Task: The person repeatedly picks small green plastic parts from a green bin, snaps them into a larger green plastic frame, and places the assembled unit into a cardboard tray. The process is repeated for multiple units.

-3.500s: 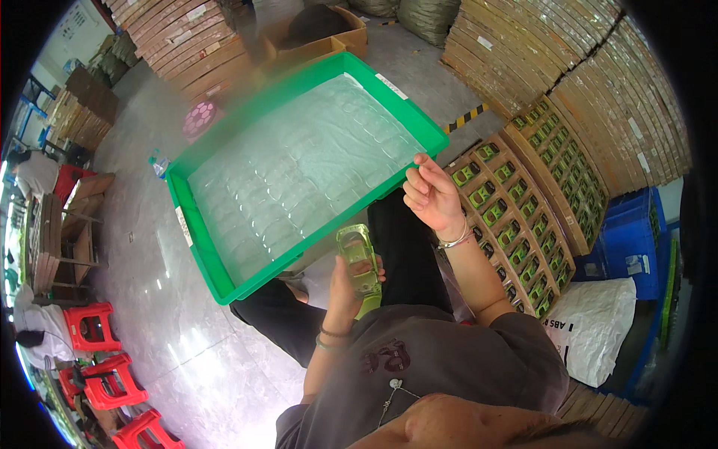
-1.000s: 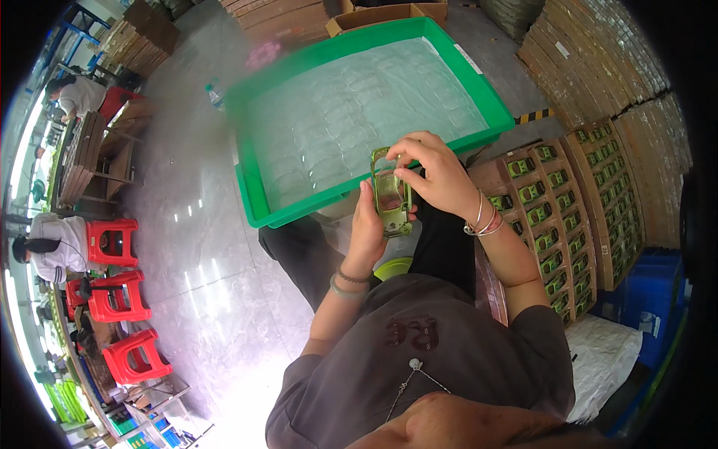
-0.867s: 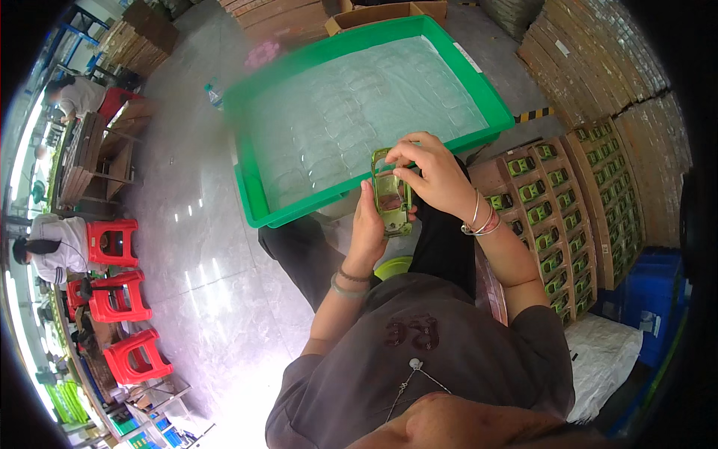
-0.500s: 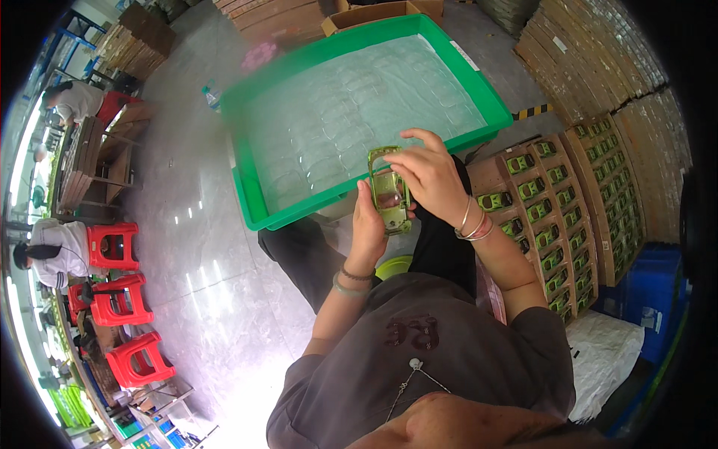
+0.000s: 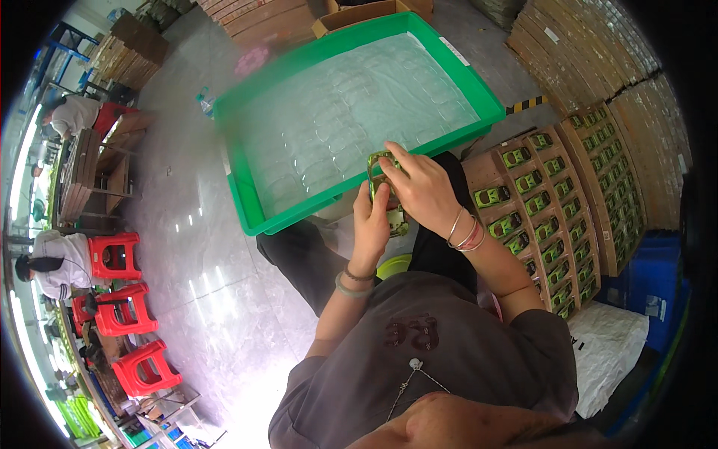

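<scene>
A small green toy car package [image 5: 383, 187] was held up between two hands. It stood upright, just past the near edge of a big green tray [image 5: 479, 93] lined with clear plastic shells [image 5: 351, 112].

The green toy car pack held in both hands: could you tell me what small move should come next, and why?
Probably press the clear cover down onto the green toy car pack. Both the left hand and the right hand grip it over the lap, just below the near rim of the green tray of clear blisters, while finished packs stand in rows at the right.
</scene>
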### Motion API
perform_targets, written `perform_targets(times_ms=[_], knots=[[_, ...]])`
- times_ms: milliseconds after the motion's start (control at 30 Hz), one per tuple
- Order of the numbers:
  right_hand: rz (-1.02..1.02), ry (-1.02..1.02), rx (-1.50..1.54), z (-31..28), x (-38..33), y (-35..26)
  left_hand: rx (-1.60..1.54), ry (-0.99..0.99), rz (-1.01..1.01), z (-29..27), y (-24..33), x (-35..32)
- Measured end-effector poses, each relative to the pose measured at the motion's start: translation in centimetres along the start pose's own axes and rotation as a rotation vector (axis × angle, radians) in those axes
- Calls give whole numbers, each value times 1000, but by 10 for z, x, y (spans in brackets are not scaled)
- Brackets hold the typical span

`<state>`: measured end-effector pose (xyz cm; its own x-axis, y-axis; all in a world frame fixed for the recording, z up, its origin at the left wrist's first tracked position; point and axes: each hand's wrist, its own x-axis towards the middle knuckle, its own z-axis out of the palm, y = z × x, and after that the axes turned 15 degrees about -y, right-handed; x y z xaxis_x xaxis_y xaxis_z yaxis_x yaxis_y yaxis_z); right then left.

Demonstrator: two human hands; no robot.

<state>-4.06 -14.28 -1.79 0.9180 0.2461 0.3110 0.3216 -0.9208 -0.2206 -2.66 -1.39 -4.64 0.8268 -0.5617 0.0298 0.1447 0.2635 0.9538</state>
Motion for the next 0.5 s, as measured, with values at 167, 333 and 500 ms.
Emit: perform_targets(times_ms=[167,333,500], knots=[[-44,88,121,17,-5,3,363,39,132,-9,-13,4],[157,432,406,33,-10,-10,470,108,100,-1,-11,8],[420,257,942,45,-26,-5,550,113,183,11,-19,11]])
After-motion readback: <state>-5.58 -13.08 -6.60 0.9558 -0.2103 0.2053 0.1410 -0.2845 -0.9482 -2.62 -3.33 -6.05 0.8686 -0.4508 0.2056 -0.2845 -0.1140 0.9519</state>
